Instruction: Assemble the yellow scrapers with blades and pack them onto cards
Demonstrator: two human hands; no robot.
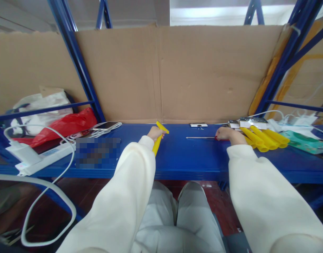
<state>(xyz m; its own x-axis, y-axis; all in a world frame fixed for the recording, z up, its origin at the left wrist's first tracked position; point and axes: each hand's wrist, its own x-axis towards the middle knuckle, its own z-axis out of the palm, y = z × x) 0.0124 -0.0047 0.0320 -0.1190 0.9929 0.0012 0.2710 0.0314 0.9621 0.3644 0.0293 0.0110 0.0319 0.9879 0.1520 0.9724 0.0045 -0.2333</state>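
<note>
My left hand [154,133] is closed around a yellow T-shaped plastic piece [156,147], its short crossbar sticking out above the fist and its stem running down below. Over to the right, my right hand [224,134] is closed on the red handle of a screwdriver [202,137]. The long thin metal shaft points left, low over the blue shelf top [185,158]. Beside my right wrist lie several yellow tubes [266,138]. A small black-and-white object [198,125] rests near the cardboard at the back, with tiny pieces in front of it.
Brown cardboard [203,73] closes off the back between blue posts. On the left are a white power strip [47,158] with a looping cable, a phone [107,125], a red bag [69,126] and a blurred patch. A green packet [306,142] and small boxes [253,122] sit on the right.
</note>
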